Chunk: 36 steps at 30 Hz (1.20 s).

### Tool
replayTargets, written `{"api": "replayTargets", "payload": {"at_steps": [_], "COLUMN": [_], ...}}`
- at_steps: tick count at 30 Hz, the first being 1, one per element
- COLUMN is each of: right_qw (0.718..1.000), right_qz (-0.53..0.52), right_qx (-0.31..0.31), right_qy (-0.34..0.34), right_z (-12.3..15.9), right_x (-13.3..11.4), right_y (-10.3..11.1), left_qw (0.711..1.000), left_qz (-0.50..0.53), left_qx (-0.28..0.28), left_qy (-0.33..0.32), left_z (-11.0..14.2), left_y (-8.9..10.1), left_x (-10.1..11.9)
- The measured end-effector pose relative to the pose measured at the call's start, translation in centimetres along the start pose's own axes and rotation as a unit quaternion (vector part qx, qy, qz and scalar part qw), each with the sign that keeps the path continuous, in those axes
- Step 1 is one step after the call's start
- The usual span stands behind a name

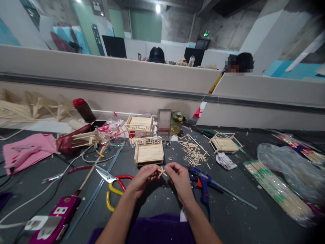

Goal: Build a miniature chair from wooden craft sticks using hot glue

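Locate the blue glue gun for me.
In the head view, the blue glue gun lies on the dark table, just right of the right hand.

You work in dim light, a glaring white ceiling lamp (157, 8) at the back. Highlights streak the clear, crumpled plastic bag (286, 166); the right-hand corners darken (edge distortion slants the thick, pale pillar (262, 39)), and patches are pixelated.

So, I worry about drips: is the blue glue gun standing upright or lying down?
Lying down: the glue gun is on its side, handle flat along the dark table near the right hand.
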State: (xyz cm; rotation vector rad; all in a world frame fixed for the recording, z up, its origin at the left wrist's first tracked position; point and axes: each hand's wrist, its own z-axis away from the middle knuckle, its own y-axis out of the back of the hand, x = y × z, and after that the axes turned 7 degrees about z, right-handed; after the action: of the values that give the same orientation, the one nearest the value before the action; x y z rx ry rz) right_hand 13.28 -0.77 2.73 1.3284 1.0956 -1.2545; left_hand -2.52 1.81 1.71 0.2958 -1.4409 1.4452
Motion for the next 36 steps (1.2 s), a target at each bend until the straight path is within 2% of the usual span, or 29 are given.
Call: {"api": "replayTargets", "payload": {"at_steps": [5,12,20,23,26,28,30,33,34,36], "right_qw": [0.997,0.997,0.996,0.998,0.99,0.953,0.891,0.797,0.775,0.747], "right_qz": [-0.063,-0.064,-0.061,-0.025,0.127,0.281,0.43,0.586,0.617,0.654], "right_qx": [0.027,0.036,0.05,0.046,0.039,0.021,0.002,-0.012,-0.016,-0.026], "right_qy": [-0.037,-0.03,-0.032,-0.025,0.043,0.109,0.147,0.145,0.136,0.12], "right_z": [0.2,0.4,0.6,0.6,0.8,0.9,1.1,1.2,1.2,1.1], "right_x": [0.2,0.6,1.1,1.2,1.6,2.0,2.6,3.4,3.6,3.9], "right_y": [-0.6,-1.1,-1.4,-1.0,-0.4,-0.3,-0.4,-0.9,-1.1,-1.2], "left_qw": [1.0,0.998,0.999,0.998,0.996,0.996,0.997,0.998,0.998,0.999], "left_qz": [-0.001,0.011,0.011,0.028,0.048,0.048,0.04,0.028,0.026,0.025], "left_qx": [0.009,0.05,0.035,0.055,0.074,0.075,0.066,0.05,0.046,0.041], "left_qy": [-0.009,-0.026,-0.013,-0.014,-0.014,-0.02,-0.023,-0.017,-0.016,-0.016], "left_z": [-0.1,-0.2,0.0,0.0,0.0,0.0,0.0,0.0,0.0,0.0], "left_y": [-0.2,-0.3,-0.6,-0.3,0.4,0.7,1.0,1.1,1.1,1.1], "left_x": [-0.2,-0.4,-0.3,-0.2,0.2,0.4,0.4,0.3,0.2,0.1]}}
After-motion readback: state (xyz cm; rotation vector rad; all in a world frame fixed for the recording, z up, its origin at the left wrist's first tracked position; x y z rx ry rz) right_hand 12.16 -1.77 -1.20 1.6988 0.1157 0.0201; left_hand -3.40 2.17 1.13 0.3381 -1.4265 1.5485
